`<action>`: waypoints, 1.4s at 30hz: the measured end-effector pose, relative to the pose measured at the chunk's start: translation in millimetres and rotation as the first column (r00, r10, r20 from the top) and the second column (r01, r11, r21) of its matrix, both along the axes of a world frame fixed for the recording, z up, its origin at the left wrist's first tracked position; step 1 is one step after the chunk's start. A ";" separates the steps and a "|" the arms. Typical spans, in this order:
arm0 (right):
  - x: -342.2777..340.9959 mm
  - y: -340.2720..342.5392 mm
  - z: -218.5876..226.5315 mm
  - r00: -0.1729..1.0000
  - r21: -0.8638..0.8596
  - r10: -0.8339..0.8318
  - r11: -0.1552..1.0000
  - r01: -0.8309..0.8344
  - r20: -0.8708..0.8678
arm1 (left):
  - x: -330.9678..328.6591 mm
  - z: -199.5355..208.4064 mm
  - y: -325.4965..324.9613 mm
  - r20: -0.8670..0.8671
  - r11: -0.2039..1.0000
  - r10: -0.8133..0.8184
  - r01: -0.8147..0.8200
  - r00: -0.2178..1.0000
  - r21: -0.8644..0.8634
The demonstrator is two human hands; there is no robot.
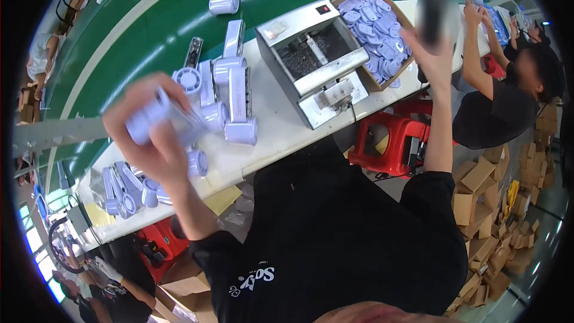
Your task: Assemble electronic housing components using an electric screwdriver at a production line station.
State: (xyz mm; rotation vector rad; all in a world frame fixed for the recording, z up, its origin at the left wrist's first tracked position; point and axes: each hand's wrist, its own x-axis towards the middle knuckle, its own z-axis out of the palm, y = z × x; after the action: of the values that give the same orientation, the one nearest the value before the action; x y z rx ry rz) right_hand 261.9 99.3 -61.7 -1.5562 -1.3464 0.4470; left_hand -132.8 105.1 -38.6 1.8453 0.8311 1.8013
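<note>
My left hand point(164, 158) is closed around a pale lilac handheld fan point(142, 124), blurred by motion, above the left part of the white workbench point(272, 137). Raised at the far right, my right hand point(436, 63) grips a black upright tool point(431, 15); it is smeared, but its shape looks like an electric screwdriver. Beside my left hand stand several fan bodies point(240, 104) with opened handles. Between my hands sits a screw feeder point(311, 54) with dark screws in its tray. A cardboard box point(402, 19) of lilac oval covers point(376, 33) adjoins it.
More fans point(128, 191) lie at the bench's left end. Others ride on the green conveyor belt point(161, 30) beyond. Red stools point(391, 143) stand below the bench. A co-worker point(502, 96) sits at the right, near piled cartons point(496, 221).
</note>
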 end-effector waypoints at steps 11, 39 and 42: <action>20.5 -2.1 -52.1 0.856 -0.074 -0.030 0.994 0.079 0.516 | -6.5 -77.0 254.3 -0.912 0.898 0.147 -0.439 0.383 -0.039; -95.0 -58.0 16.8 0.864 0.391 0.270 0.807 -0.444 0.424 | 48.7 0.5 -45.0 -0.337 0.979 -0.113 0.048 0.935 -0.196; -124.7 -64.3 4.4 0.832 0.514 0.453 0.655 -0.554 0.320 | 60.1 -19.9 -66.3 -0.128 0.914 -0.201 0.139 0.971 -0.380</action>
State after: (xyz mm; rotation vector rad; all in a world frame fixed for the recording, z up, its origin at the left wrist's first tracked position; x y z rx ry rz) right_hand 137.2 35.1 -57.4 -0.6857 -1.8445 0.1902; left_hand -72.7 38.8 -58.4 1.7691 0.9600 1.2935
